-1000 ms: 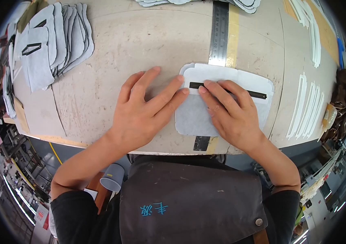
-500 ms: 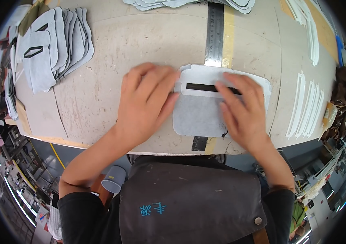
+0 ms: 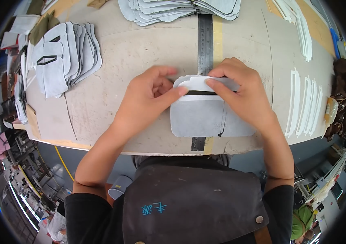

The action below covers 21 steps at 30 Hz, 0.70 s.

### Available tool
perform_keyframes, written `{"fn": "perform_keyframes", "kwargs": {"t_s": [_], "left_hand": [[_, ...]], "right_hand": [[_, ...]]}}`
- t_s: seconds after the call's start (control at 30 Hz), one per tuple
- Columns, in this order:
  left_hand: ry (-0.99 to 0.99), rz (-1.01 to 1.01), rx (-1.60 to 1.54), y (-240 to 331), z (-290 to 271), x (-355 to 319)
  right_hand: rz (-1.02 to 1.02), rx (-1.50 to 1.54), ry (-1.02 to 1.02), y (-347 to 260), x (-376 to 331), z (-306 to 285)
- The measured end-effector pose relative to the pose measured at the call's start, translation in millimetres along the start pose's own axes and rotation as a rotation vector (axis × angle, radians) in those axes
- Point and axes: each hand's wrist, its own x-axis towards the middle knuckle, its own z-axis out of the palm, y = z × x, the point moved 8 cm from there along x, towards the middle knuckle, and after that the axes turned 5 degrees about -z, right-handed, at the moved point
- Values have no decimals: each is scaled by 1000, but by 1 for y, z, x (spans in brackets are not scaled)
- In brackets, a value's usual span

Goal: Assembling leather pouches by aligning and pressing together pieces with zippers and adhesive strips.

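A grey, round-cornered fabric panel (image 3: 199, 116) with a dark slot lies in front of me across a metal ruler (image 3: 205, 44). Its white-backed upper strip (image 3: 197, 84) is folded over toward the slot. My right hand (image 3: 244, 91) pinches this strip at the upper edge between thumb and index finger. On the other side, my left hand (image 3: 146, 93) has its thumb tip against the strip's left end, with the index finger stretched out apart and the other fingers curled. A dark thread end (image 3: 221, 134) shows at the panel's lower edge.
Stacked grey panels (image 3: 73, 53) lie at the left, and another stack (image 3: 177, 10) at the far edge. White strips (image 3: 303, 103) lie at the right, more (image 3: 299, 24) beyond them. Yellowish tape (image 3: 217, 40) runs beside the ruler. A bin (image 3: 120, 186) stands below the table.
The panel's upper strip has been lifted and folded toward me. My right hand has moved from the slot to the upper edge and closed on it; my left thumb now touches the strip.
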Motion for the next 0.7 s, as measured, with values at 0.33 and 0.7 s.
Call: {"fn": "perform_keyframes", "kwargs": {"t_s": [0.33, 0.7], "left_hand": [[-46, -17, -147, -5, 9, -15], [-93, -52, -164, -3, 11, -16]], "right_hand": [[146, 137, 23, 1, -3, -6], [188, 156, 17, 2, -3, -11]]}}
